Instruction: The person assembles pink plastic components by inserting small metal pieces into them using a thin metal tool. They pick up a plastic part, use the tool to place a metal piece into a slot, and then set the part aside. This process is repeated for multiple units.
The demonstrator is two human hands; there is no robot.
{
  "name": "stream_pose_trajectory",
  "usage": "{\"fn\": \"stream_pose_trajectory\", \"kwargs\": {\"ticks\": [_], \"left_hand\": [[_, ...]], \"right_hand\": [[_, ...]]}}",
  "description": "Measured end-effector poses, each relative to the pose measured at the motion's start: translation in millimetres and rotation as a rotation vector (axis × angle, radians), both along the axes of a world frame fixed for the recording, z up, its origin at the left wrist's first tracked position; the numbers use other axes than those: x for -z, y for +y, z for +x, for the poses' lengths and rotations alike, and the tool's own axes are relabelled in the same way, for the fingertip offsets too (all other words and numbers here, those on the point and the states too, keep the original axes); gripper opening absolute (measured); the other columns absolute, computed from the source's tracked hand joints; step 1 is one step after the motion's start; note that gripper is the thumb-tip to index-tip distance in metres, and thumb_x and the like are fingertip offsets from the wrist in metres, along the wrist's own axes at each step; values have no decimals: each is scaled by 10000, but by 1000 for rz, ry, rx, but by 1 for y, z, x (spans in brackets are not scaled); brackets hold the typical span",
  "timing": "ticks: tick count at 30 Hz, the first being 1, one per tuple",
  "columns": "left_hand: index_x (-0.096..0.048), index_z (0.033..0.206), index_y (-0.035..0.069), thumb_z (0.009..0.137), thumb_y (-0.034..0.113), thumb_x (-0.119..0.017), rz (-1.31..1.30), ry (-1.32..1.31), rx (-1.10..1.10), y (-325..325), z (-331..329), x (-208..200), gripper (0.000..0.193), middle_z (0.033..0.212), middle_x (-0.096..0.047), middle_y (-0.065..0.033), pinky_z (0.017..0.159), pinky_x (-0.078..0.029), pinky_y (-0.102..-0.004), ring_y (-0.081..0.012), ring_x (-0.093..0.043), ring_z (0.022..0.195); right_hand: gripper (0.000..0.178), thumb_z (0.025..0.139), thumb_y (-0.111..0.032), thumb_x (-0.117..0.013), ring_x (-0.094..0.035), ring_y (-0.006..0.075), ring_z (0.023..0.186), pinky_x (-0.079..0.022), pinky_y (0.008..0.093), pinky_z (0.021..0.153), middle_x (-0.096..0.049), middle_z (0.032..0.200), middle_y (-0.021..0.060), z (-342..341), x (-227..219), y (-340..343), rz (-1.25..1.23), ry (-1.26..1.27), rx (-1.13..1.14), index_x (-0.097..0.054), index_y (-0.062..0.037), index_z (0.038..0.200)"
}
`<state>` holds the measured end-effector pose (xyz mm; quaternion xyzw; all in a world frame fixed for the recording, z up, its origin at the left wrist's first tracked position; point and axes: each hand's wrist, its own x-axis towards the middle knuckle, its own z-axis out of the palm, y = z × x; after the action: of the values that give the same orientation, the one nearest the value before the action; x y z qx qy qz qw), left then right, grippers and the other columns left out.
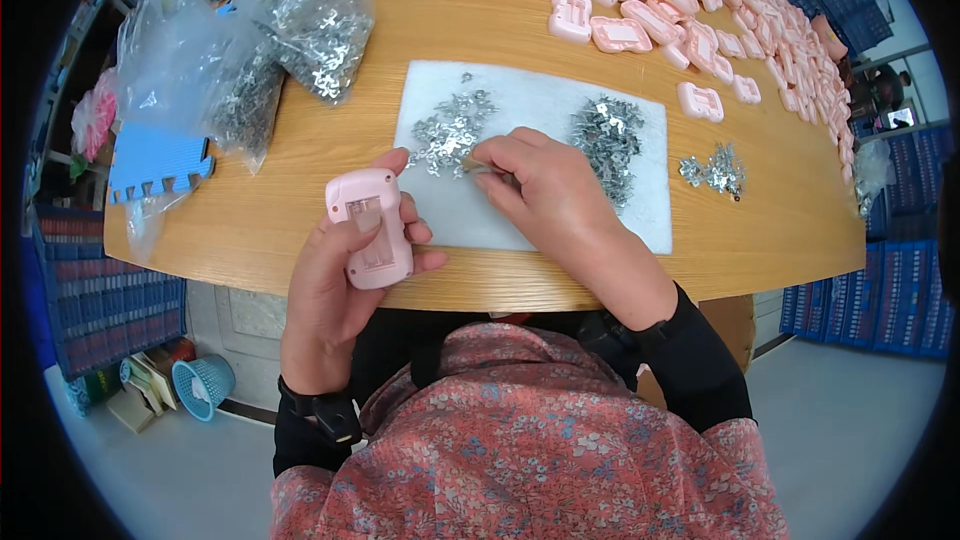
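My left hand (325,285) grips a pink plastic battery-compartment casing (397,252), rounded and handheld, its open slot facing up and my thumb lying across that slot. Over a white foam sheet (530,225), the fingertips of my right hand (560,195) are pinched together at the edge of a loose pile of small silvery metal pieces (445,130). Whatever sits between those fingertips is too small to make out. A second, denser pile of metal pieces (607,145) lies to the right of my right hand on the same sheet.
Many pink casings (655,20) spread over the far right of the wooden table (780,230). A small metal heap (722,170) lies right of the sheet. Clear bags of metal parts (310,20) and a blue foam mat (160,162) are at left. A blue basket (203,387) stands below.
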<state>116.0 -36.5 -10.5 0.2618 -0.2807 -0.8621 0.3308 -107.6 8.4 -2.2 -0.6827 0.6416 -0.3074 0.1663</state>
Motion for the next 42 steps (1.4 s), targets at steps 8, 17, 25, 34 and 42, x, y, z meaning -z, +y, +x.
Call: {"fn": "stream_pose_trajectory", "kwargs": {"ticks": [8,17,25,34,42], "left_hand": [[-403,1443,22,933,173,-602,-19,-61,40,-2,-10,-2,568,1004,-647,-106,784,-593,-360,-186,-663,896],[-472,1381,7,927,138,-659,-175,-171,133,-4,-41,-2,508,977,-636,-59,757,-585,-316,-142,-649,843],[-485,1372,15,925,148,-651,-87,-192,158,1,-54,-4,496,956,-631,-55,745,-583,-323,-133,-642,824],[-461,1392,17,950,160,-596,-152,-240,-102,-2,-46,-9,484,974,-609,-71,775,-583,-352,-145,-624,848],[-436,1418,13,961,163,-578,-147,-187,-73,5,-48,-2,501,952,-614,-57,770,-577,-342,-137,-637,832]], "right_hand": [[149,872,-129,-659,-641,308,780,-500,385,664,-610,830,154,5,-1,-10,86,51,72,-629,-25,974],[161,877,-162,-633,-635,333,729,-489,421,639,-614,835,158,-1,-42,20,94,27,-76,-581,-14,912],[163,868,-154,-627,-620,291,683,-486,390,636,-626,818,146,-17,-29,30,269,-311,64,-615,-12,947],[143,881,-156,-629,-641,357,804,-515,451,723,-655,853,175,-8,-3,6,31,46,92,-651,-40,962],[111,876,-75,-651,-591,202,696,-486,330,658,-617,805,116,-76,-31,64,32,-228,390,-645,-14,968]]}}
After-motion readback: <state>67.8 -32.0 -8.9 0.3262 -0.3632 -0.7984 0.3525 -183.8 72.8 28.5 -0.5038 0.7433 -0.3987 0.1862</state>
